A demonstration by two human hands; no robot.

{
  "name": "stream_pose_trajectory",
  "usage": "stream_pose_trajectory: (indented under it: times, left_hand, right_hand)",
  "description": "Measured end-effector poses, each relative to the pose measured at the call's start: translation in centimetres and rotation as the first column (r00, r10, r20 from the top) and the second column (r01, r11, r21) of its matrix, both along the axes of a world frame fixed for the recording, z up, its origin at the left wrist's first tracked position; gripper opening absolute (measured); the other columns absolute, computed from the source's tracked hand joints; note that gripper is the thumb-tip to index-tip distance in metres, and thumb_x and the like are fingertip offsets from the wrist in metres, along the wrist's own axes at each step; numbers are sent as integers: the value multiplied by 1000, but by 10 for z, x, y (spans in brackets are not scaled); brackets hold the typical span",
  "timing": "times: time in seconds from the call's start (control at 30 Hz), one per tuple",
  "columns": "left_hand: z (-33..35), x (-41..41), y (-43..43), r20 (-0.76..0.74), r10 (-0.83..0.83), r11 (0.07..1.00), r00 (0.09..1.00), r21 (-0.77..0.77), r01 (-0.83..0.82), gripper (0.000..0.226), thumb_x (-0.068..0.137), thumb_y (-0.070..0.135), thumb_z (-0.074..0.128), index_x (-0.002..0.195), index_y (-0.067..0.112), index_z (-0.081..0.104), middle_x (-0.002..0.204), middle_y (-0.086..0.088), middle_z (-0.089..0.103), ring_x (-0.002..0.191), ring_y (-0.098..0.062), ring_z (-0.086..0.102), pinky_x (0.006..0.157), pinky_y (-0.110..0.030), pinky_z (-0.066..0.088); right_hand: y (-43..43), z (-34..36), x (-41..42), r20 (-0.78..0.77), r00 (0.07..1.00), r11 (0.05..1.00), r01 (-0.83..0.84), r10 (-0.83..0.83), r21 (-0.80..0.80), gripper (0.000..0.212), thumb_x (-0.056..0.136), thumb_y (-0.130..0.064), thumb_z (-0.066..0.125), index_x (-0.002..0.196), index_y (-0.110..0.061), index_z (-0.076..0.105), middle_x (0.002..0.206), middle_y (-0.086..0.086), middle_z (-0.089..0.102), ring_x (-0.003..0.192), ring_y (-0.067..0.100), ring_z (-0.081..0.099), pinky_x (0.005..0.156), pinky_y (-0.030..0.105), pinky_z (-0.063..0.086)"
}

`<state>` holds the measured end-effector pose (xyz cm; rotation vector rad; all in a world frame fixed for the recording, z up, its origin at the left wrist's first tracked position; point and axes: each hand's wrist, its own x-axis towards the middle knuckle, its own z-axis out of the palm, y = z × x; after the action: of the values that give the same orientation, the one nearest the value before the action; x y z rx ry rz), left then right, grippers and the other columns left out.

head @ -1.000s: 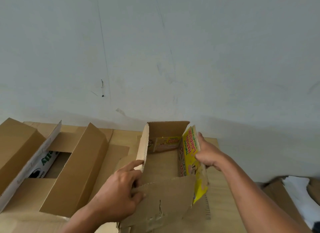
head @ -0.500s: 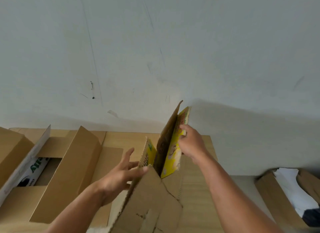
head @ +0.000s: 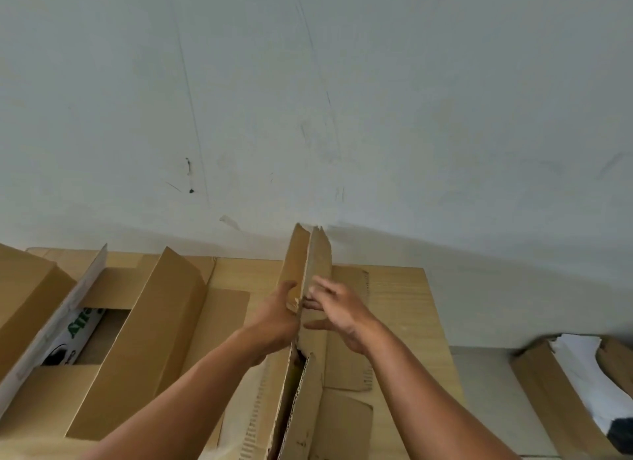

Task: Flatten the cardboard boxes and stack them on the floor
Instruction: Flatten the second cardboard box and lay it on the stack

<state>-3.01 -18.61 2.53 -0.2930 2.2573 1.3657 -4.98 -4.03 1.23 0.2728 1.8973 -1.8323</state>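
Observation:
A small brown cardboard box (head: 310, 261) stands on edge in front of me, collapsed almost flat into two thin panels. My left hand (head: 275, 317) presses against its left face with the thumb on the edge. On the right face lies my right hand (head: 337, 309), palm in and fingers spread. Under the box lies a flat sheet of cardboard (head: 397, 295) on the floor by the wall. An open brown cardboard box (head: 161, 326) with raised flaps sits to the left.
A pale wall (head: 308, 100) rises straight ahead. At the right, another open box (head: 544, 391) holds white paper. A white printed carton (head: 73, 336) with green letters shows inside the left box. Bare grey floor (head: 486, 387) lies between the flat sheet and the right box.
The small box has gone from an open tube to nearly flat and upright. Both hands have come together, one on each face. The yellow printed side is now hidden.

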Motion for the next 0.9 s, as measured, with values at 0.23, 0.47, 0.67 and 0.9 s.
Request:
stream_pose_trajectory:
  times: [0.23,0.47,0.67,0.9]
  left_hand:
    - [-19,10,7,191,76,975,979,193,-113,83,84,38,74,149,28,23,126,-1,58,111,-26,59,94,-44,52]
    - [-28,9,19,14,101,994,995,34,-102,40,97,8,47,133,24,50,99,1,67,90,-20,67,80,-42,61]
    - [2,2,-3,118,113,908,987,390,-150,41,98,-1,51,135,16,51,111,-16,71,97,-35,71,82,-51,60]
    - [43,-2,-24,8,-130,653,991,753,79,42,85,1,61,127,8,62,124,-24,65,105,-37,68,87,-47,58]
  right_hand:
    - [16,-40,23,276,951,946,210,-139,-248,36,97,-2,52,133,-4,52,125,15,63,116,24,62,87,49,58]
    - [27,-58,26,278,925,946,301,-259,-117,27,95,-4,52,121,-8,59,117,15,63,111,26,61,88,42,58]
    - [69,-80,32,223,897,920,345,-382,189,47,100,-29,47,144,-10,44,142,11,50,127,28,48,107,42,41]
    - [101,-84,40,427,792,839,530,-436,-127,62,97,-59,37,135,-14,54,125,15,62,117,30,57,105,44,39]
